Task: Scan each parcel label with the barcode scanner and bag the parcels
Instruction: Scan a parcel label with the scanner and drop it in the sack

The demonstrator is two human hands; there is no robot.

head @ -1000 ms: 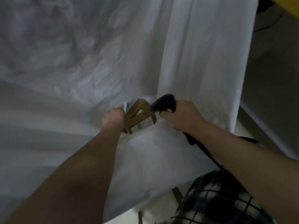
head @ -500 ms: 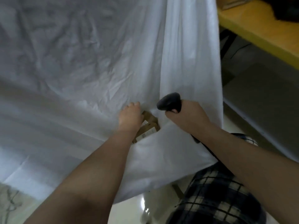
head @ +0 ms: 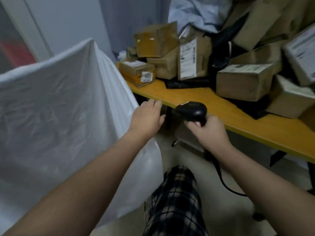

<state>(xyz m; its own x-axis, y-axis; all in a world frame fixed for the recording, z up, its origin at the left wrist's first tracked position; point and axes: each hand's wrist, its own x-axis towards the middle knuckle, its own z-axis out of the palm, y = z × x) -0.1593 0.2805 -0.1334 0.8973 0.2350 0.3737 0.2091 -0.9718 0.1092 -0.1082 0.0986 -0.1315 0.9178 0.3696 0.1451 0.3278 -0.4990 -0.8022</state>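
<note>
A large white bag (head: 56,106) stands open on my left. My left hand (head: 147,117) hovers empty with relaxed fingers beside the bag's right edge, just short of the table's front edge. My right hand (head: 207,132) grips the handle of the black barcode scanner (head: 191,110), whose head points left; its cable (head: 221,178) hangs down toward the floor. Several brown cardboard parcels (head: 242,81) with white labels are piled on the orange table (head: 213,106), one flat labelled parcel (head: 137,68) nearest the bag.
A tall labelled parcel (head: 190,58) leans in the middle of the pile. Black bags (head: 219,53) and a grey-blue cloth (head: 201,10) lie among the boxes. My checked trouser leg (head: 175,200) is below. A pale wall (head: 68,19) is behind the bag.
My left hand let go of the brown parcel inside the bag and came out empty toward the table. My view swung right from the bag to the parcel pile. The scanner stayed in my right hand.
</note>
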